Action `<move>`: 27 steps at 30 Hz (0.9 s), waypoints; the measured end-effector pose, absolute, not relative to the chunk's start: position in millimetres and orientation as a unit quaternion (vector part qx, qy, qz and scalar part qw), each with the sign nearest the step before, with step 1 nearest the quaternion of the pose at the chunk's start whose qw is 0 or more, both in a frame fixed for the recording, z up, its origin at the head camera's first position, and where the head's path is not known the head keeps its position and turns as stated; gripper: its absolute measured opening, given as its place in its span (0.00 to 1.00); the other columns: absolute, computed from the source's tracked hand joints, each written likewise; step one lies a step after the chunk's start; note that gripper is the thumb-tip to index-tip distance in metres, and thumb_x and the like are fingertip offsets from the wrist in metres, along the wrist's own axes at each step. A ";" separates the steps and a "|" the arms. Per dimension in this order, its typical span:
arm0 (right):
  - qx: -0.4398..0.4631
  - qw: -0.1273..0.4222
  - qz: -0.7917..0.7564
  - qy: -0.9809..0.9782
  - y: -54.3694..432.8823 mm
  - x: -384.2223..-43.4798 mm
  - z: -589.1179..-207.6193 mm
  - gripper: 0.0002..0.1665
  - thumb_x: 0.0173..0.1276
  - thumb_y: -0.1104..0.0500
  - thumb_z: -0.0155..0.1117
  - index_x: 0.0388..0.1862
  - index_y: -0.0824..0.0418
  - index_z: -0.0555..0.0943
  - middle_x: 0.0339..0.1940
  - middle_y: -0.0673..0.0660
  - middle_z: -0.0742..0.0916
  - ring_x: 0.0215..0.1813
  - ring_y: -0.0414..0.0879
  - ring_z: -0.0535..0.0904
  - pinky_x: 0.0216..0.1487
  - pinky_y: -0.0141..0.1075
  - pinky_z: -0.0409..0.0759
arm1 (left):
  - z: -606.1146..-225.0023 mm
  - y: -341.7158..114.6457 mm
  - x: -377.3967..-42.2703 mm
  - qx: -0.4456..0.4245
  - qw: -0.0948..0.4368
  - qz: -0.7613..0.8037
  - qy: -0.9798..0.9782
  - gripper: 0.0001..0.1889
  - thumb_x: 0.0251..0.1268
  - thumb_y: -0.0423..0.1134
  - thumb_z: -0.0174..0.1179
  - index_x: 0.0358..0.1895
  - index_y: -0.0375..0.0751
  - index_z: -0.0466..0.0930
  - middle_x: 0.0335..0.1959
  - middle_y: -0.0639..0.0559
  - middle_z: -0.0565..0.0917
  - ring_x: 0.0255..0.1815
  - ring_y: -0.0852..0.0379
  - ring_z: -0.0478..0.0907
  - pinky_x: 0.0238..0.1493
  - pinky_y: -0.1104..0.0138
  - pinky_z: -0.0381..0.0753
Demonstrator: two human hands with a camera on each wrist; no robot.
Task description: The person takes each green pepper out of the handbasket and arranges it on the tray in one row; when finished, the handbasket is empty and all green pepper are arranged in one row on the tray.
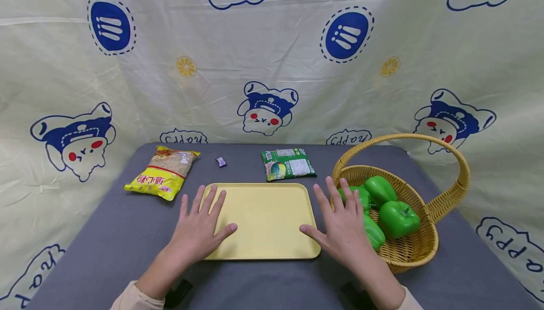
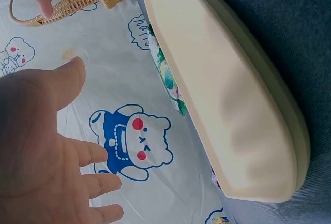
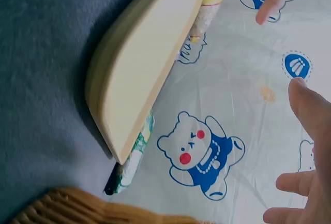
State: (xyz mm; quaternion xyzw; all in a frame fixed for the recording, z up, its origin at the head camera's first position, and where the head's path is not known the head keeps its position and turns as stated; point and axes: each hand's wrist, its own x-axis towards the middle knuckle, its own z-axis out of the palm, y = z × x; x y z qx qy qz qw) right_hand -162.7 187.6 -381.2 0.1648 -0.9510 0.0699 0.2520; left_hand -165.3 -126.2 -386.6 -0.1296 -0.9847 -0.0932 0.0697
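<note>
In the head view my left hand [image 1: 197, 232] is spread with straight fingers over the left edge of a pale yellow tray [image 1: 263, 220]. My right hand [image 1: 344, 225] is spread likewise between the tray's right edge and a wicker basket [image 1: 431, 248], overlapping the basket's near side in this view. Neither hand holds anything. Several green bell peppers [image 1: 398, 219] lie in the basket, some partly covered by the right hand. Both wrist views show the tray from the side, with the left palm [image 2: 36, 151] and the right fingers [image 3: 297, 182] apart from it.
A yellow and clear bag [image 1: 163, 173] with red print lies at the back left. Beside it sits a small purple wrapped piece [image 1: 221, 162]. Behind the tray is a green packet [image 1: 289, 163]. The basket's tall handle [image 1: 461, 178] arches upward; a printed cloth [image 1: 272, 64] hangs behind the table.
</note>
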 end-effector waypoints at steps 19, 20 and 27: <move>0.130 0.250 0.091 -0.955 224.5 -158.7 -371.4 0.53 0.53 0.34 0.67 0.72 0.56 0.61 0.74 0.64 0.61 0.74 0.65 0.51 0.61 0.67 0.56 | -388.4 -133.7 -167.0 -0.136 0.075 -0.116 -0.981 0.41 0.61 0.62 0.54 0.73 0.43 0.56 0.76 0.42 0.54 0.77 0.38 0.45 0.70 0.37 0.41; 0.129 0.250 0.091 -0.955 225.9 -158.5 -371.2 0.53 0.53 0.34 0.67 0.72 0.56 0.61 0.74 0.64 0.61 0.74 0.65 0.51 0.60 0.67 0.56 | -388.8 -135.0 -167.3 -0.137 0.076 -0.118 -0.981 0.41 0.61 0.61 0.55 0.73 0.43 0.57 0.76 0.42 0.54 0.76 0.38 0.46 0.70 0.37 0.42; 0.128 0.252 0.092 -0.955 235.5 -156.1 -370.6 0.51 0.53 0.36 0.68 0.71 0.58 0.63 0.72 0.65 0.64 0.71 0.65 0.54 0.57 0.66 0.59 | -392.2 -145.1 -168.7 -0.139 0.071 -0.144 -0.977 0.39 0.61 0.57 0.57 0.71 0.41 0.59 0.74 0.40 0.58 0.75 0.36 0.49 0.69 0.37 0.45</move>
